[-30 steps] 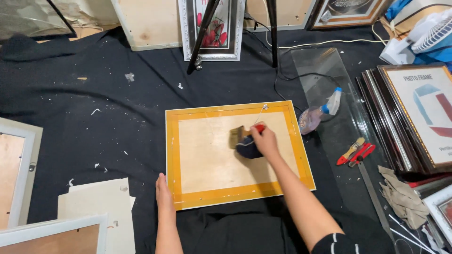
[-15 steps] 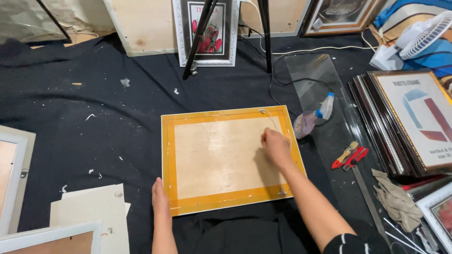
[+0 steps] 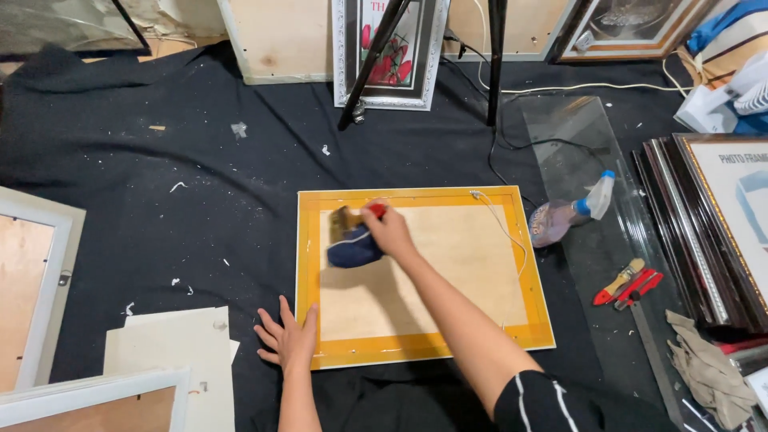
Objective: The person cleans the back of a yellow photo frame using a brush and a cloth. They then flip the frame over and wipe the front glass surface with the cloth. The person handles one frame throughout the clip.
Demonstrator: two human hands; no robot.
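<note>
Black floor cloth: left hand (image 3: 290,340) spread flat beside frame (image 3: 420,272), right hand (image 3: 390,232) clenching brush (image 3: 349,220) and cloth (image 3: 353,249); frame may slide if unpinned.

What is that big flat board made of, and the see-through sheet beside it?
The board looks like thin, unpainted plywood: pale tan, matte, with faint grain, edged by yellow tape or a painted border. The sheet is probably glass: clear, glossy, and the black cloth shows through it; it might be acrylic.
</note>
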